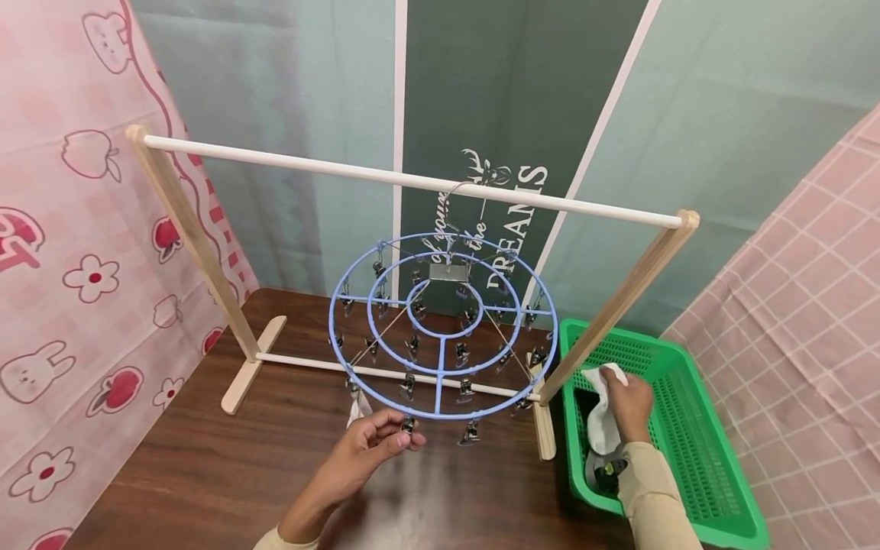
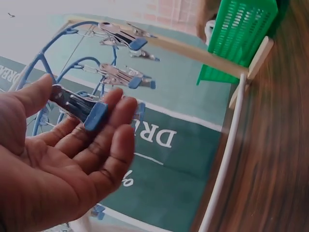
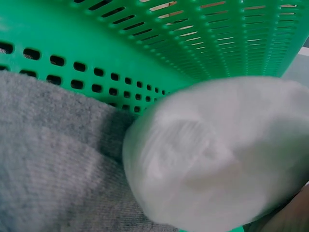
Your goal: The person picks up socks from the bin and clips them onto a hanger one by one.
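My left hand (image 1: 374,443) is at the near rim of a round blue clip hanger (image 1: 440,374). Thumb and fingers pinch a metal clip (image 2: 79,106) with blue tips, which hangs from that rim. Just left of it, a white cloth (image 1: 358,405) hangs from another clip, partly behind the hand. Over the green basket (image 1: 715,428), my right hand (image 1: 629,401) grips a white sock (image 1: 603,420), which droops below the fingers. In the right wrist view the sock (image 3: 217,154) fills much of the picture beside grey knitted fabric (image 3: 53,159) in the basket.
The hanger hooks over the white top bar (image 1: 309,164) of a wooden rack (image 1: 199,244) on a brown table (image 1: 289,451). Several clips dangle from its rings. The rack's right leg (image 1: 612,305) stands between hanger and basket. Printed curtains (image 1: 275,114) enclose the back and sides.
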### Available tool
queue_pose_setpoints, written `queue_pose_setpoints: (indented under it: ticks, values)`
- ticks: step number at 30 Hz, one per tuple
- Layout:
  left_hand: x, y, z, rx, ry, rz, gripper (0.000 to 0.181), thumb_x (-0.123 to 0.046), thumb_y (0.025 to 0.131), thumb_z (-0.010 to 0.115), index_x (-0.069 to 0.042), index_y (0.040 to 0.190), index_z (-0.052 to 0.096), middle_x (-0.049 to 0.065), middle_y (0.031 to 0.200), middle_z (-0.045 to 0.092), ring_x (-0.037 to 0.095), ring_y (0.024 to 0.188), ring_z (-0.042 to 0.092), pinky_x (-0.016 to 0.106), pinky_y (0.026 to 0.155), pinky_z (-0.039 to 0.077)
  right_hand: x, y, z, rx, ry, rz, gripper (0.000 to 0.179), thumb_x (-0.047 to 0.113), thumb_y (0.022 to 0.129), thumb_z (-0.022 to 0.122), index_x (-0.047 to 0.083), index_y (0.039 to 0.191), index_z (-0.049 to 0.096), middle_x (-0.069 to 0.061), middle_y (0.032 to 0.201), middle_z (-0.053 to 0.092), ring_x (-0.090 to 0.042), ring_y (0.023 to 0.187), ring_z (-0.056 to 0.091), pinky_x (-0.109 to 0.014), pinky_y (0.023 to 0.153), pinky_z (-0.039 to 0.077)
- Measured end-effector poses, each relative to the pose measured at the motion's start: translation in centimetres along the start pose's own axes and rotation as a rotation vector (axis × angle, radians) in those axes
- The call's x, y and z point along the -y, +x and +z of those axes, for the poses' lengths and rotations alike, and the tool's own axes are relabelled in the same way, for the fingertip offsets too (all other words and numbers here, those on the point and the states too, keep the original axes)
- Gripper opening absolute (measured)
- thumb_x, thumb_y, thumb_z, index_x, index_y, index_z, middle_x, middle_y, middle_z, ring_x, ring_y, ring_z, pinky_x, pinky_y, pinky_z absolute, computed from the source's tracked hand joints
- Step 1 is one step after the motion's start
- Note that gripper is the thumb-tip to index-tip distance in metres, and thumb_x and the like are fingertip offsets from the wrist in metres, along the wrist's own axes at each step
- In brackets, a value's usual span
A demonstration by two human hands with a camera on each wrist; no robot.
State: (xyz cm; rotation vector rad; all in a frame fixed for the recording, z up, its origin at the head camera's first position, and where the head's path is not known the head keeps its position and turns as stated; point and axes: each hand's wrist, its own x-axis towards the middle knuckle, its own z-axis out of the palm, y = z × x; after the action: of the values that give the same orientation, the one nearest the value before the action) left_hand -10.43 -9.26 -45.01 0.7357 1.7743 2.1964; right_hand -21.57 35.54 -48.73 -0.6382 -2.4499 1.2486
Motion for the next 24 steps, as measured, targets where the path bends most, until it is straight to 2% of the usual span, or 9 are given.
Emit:
queue_pose_setpoints:
  ticks: [3, 7, 12, 16, 21, 24]
  values:
    - [0.2, 0.1, 0.1, 0.014, -0.042, 0.052, 0.024, 0.001, 0.099, 0.047, 0.022, 0.112, 0.046, 0.04, 0.1, 0.059, 0.016, 0.095, 0.068, 0.029, 0.086, 0.052, 0.1, 0.0, -0.1, -0.02, 0.012, 0.009, 0.055, 0.044, 0.093, 0.059, 0.011, 0.055, 0.037, 0.0, 0.047, 0.027, -0.017, 0.041, 0.025, -0.034, 0.041, 0.027]
    - [0.2, 0.1, 0.4, 0.024, -0.072, 0.08, 0.021, 0.003, 0.098, 0.047, 0.021, 0.109, 0.047, 0.04, 0.095, 0.06, 0.018, 0.088, 0.069, 0.032, 0.082, 0.055, 0.3, -0.2, -0.5, -0.047, 0.07, 0.003, 0.056, 0.042, 0.092, 0.062, 0.01, 0.054, 0.037, 0.001, 0.045, 0.027, -0.016, 0.039, 0.025, -0.033, 0.039, 0.027]
    - [0.0, 0.2, 0.7, 0.03, -0.079, 0.068, 0.021, 0.002, 0.097, 0.051, 0.02, 0.108, 0.047, 0.04, 0.093, 0.06, 0.015, 0.083, 0.069, 0.026, 0.071, 0.054, 0.7, -0.2, -0.9, -0.088, 0.066, -0.032, 0.053, 0.038, 0.092, 0.064, 0.008, 0.056, 0.04, 0.001, 0.045, 0.03, -0.016, 0.039, 0.027, -0.032, 0.04, 0.028]
    - [-0.1, 0.2, 0.9, 0.033, -0.082, 0.055, 0.023, 0.002, 0.096, 0.054, 0.02, 0.109, 0.047, 0.039, 0.093, 0.061, 0.015, 0.083, 0.068, 0.024, 0.07, 0.055, 1.2, -0.3, -0.9, -0.109, 0.024, -0.076, 0.045, 0.027, 0.093, 0.063, 0.006, 0.062, 0.039, -0.001, 0.049, 0.03, -0.017, 0.043, 0.028, -0.032, 0.043, 0.027]
    - [-0.2, 0.3, 1.1, 0.001, -0.059, 0.028, 0.021, 0.001, 0.094, 0.057, 0.018, 0.105, 0.05, 0.03, 0.09, 0.066, 0.015, 0.08, 0.068, 0.022, 0.067, 0.053, 2.1, -0.6, -1.4, -0.099, -0.007, -0.09, 0.037, 0.023, 0.093, 0.063, 0.003, 0.068, 0.044, -0.002, 0.051, 0.035, -0.017, 0.045, 0.032, -0.031, 0.044, 0.03]
    - [-0.2, 0.3, 1.1, -0.017, -0.039, 0.025, 0.022, 0.0, 0.093, 0.06, 0.016, 0.104, 0.051, 0.022, 0.088, 0.067, 0.014, 0.078, 0.068, 0.021, 0.066, 0.053, 3.0, -0.8, -1.8, -0.083, -0.008, -0.083, 0.029, 0.021, 0.093, 0.062, -0.001, 0.077, 0.051, -0.003, 0.057, 0.044, -0.016, 0.047, 0.038, -0.029, 0.045, 0.034]
